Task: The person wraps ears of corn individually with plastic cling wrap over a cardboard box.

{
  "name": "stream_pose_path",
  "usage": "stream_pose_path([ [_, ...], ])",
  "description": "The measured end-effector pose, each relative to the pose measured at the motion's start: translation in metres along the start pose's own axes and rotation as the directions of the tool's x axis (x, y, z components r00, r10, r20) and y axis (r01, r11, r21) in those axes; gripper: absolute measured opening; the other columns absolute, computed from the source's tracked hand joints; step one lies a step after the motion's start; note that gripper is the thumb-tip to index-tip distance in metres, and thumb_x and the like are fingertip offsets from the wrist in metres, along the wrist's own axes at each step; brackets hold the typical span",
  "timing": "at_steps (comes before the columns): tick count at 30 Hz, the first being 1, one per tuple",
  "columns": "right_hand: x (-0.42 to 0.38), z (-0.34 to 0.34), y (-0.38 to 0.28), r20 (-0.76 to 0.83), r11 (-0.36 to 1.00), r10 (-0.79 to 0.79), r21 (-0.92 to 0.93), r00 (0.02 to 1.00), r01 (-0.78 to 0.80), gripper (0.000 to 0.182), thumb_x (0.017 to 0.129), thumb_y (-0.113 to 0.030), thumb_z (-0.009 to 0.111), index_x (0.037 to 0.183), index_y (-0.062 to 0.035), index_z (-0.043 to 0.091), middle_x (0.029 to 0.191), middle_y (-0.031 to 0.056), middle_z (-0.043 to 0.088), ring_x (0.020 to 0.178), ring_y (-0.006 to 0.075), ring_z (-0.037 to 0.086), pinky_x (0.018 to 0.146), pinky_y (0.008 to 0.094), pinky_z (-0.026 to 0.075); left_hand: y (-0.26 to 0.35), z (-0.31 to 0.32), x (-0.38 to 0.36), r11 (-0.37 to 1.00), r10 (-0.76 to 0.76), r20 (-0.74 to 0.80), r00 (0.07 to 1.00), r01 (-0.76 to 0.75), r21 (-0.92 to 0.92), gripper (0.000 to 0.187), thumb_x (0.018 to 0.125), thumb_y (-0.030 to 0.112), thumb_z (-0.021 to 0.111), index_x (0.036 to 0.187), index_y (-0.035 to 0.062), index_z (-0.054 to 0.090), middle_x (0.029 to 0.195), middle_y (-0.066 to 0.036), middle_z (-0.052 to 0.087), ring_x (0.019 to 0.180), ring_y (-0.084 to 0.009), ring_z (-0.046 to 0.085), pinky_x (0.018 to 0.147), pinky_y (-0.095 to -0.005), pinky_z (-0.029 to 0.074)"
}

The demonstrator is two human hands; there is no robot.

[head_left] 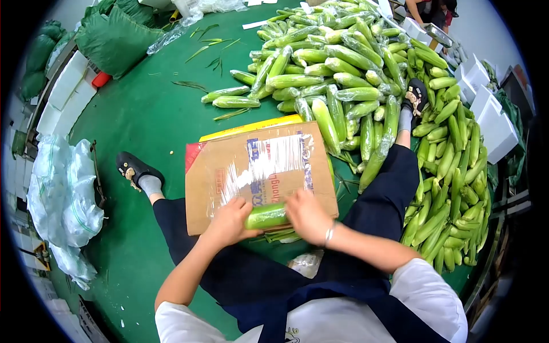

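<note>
A green ear of corn (267, 216) lies crosswise over the near edge of a cardboard box (217, 171), its surface shiny as if in clear film. My left hand (231, 220) grips its left end, thumb along the near side. Curled fingers of my right hand (307, 214) close over the other end, slightly blurred. Clear film with glare covers much of the box top, which sits between my legs. A yellow box edge (251, 127) shows behind it. Husk leaves (280, 235) poke out below the corn, and a crumpled clear plastic piece (307, 263) lies near my lap.
Film-wrapped corn (343, 63) is heaped ahead on the green floor (143, 120). Unwrapped-looking corn (452, 171) is piled to the right, by white foam boxes (492, 123). Plastic bags (66, 194) hang at left; a green sack (114, 40) stands farther back. Another person (429, 11) is at top right.
</note>
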State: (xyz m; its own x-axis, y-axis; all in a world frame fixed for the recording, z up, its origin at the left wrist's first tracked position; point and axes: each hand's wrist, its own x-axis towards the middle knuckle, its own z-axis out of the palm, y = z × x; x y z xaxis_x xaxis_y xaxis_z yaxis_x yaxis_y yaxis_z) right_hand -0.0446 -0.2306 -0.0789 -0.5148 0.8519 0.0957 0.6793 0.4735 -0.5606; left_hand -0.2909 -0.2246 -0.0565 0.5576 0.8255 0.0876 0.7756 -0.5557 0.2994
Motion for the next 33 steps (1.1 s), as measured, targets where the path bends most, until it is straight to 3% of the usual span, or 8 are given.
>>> stream_pose_path([
  [4, 0.027, 0.012, 0.005, -0.083, 0.976, 0.05, -0.206, 0.995, -0.067, 0.057, 0.092, -0.035, 0.055, 0.126, 0.0102, 0.045, 0.11, 0.0221, 0.051, 0.104, 0.035, 0.047, 0.091, 0.0435, 0.04, -0.024, -0.001, 0.011, 0.999, -0.034, 0.182, 0.983, 0.039, -0.022, 0.062, 0.064, 0.035, 0.083, 0.111, 0.0027, 0.058, 0.103, -0.017, 0.054, 0.1, -0.0345, 0.052, 0.085, -0.0433, 0.043],
  [6, 0.082, 0.011, 0.033, -0.285, 0.954, 0.033, -0.276, 0.958, -0.115, 0.039, 0.09, -0.029, 0.055, 0.111, 0.0034, 0.056, 0.11, 0.0196, 0.053, 0.105, 0.0328, 0.048, 0.092, 0.0427, 0.039, -0.038, 0.003, 0.029, 0.974, -0.183, -0.381, 0.906, 0.22, 0.055, 0.071, 0.062, 0.035, 0.085, 0.116, 0.0004, 0.054, 0.107, -0.018, 0.053, 0.104, -0.0351, 0.049, 0.092, -0.0428, 0.038],
  [12, 0.18, -0.005, 0.049, 0.467, 0.917, -0.004, 0.353, 0.884, -0.182, 0.047, 0.1, -0.042, 0.041, 0.127, -0.0065, 0.058, 0.124, 0.0169, 0.062, 0.115, 0.0286, 0.058, 0.101, 0.0351, 0.042, -0.066, 0.02, 0.069, 0.989, -0.057, -0.321, 0.945, 0.096, 0.109, 0.069, 0.059, 0.032, 0.086, 0.111, -0.0008, 0.054, 0.104, -0.016, 0.056, 0.098, -0.0324, 0.054, 0.083, -0.0421, 0.043],
  [21, 0.113, 0.024, 0.046, 0.31, 0.964, -0.244, -0.024, 0.919, 0.264, 0.064, 0.089, -0.036, 0.055, 0.139, -0.0006, 0.04, 0.147, 0.0153, 0.038, 0.137, 0.0288, 0.034, 0.111, 0.0437, 0.028, 0.038, 0.004, 0.025, 0.928, -0.314, 0.252, 0.916, 0.351, -0.121, 0.064, 0.077, 0.054, 0.072, 0.093, -0.0082, 0.066, 0.072, -0.025, 0.066, 0.067, -0.0383, 0.067, 0.061, -0.0454, 0.053],
  [25, 0.088, 0.04, 0.047, 0.067, 0.956, -0.292, 0.027, 0.954, 0.291, 0.051, 0.084, -0.026, 0.061, 0.128, -0.0024, 0.048, 0.137, 0.015, 0.046, 0.132, 0.0297, 0.039, 0.108, 0.045, 0.031, 0.053, 0.046, -0.026, 0.096, -0.094, 0.945, 0.312, 0.948, -0.303, 0.054, 0.091, 0.05, 0.059, 0.089, -0.0034, 0.067, 0.07, -0.014, 0.067, 0.054, -0.0199, 0.064, 0.048, -0.0293, 0.05],
  [29, -0.03, 0.005, 0.049, -0.085, 0.844, -0.12, 0.516, 0.989, 0.147, 0.02, 0.091, -0.019, 0.055, 0.103, -0.003, 0.056, 0.1, 0.0151, 0.054, 0.104, 0.033, 0.051, 0.089, 0.0433, 0.042, 0.14, 0.037, -0.037, -0.826, 0.125, 0.989, -0.073, 0.545, 0.145, 0.047, 0.088, 0.038, 0.067, 0.116, 0.0009, 0.061, 0.096, -0.014, 0.07, 0.082, -0.0232, 0.068, 0.076, -0.0317, 0.055],
  [32, -0.132, -0.017, 0.058, -0.228, 0.913, 0.022, 0.402, 0.974, 0.073, 0.019, 0.09, -0.021, 0.06, 0.093, -0.0032, 0.066, 0.095, 0.0136, 0.062, 0.099, 0.0281, 0.061, 0.086, 0.0362, 0.047, 0.082, 0.173, -0.169, 0.223, -0.098, 0.817, 0.568, 0.813, -0.538, 0.04, 0.094, 0.031, 0.06, 0.112, -0.0037, 0.064, 0.104, -0.021, 0.065, 0.109, -0.0205, 0.057, 0.1, -0.0345, 0.04],
  [33, -0.146, -0.024, 0.054, -0.136, 0.752, 0.306, 0.641, 0.942, -0.152, 0.019, 0.089, -0.021, 0.062, 0.092, -0.0024, 0.066, 0.09, 0.0115, 0.064, 0.094, 0.0246, 0.063, 0.083, 0.0345, 0.048, 0.117, 0.097, -0.103, 0.092, -0.14, 0.892, 0.431, 0.902, -0.421, 0.058, 0.092, 0.036, 0.062, 0.133, -0.0034, 0.051, 0.134, -0.021, 0.052, 0.125, -0.0185, 0.044, 0.108, -0.033, 0.03],
])
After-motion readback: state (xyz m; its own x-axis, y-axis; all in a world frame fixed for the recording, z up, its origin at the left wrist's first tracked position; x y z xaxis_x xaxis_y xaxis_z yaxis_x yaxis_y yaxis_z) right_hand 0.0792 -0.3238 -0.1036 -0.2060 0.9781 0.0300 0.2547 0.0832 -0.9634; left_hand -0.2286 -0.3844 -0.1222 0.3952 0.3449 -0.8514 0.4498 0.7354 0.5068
